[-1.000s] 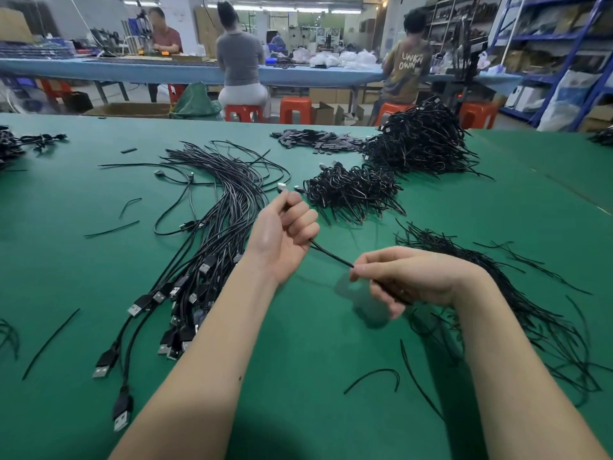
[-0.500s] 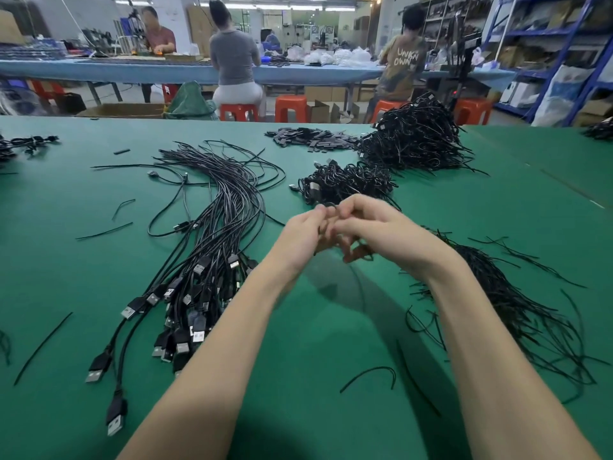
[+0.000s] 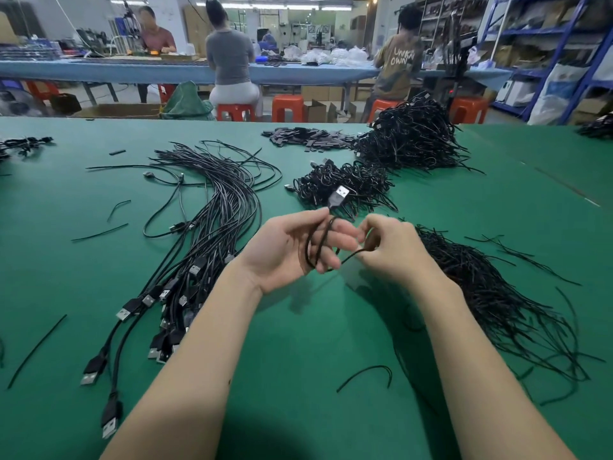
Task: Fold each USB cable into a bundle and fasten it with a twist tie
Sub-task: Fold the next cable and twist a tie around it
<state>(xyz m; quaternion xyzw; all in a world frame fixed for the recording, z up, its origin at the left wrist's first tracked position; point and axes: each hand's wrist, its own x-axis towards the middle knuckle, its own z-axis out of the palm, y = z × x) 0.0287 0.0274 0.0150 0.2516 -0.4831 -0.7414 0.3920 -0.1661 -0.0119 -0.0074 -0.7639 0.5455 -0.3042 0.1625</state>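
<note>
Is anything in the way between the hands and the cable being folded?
No. The left hand already holds the looped USB cable, plug up, and the right hand pinches its loose strand. Nothing visible lies between them.

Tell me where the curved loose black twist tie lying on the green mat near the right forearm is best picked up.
Pinch the curved loose black twist tie at its raised bend near the hooked end, coming from above with the right hand. It lies flat and alone on the green mat, thin, so only a fingertip pinch would likely lift it.
</note>
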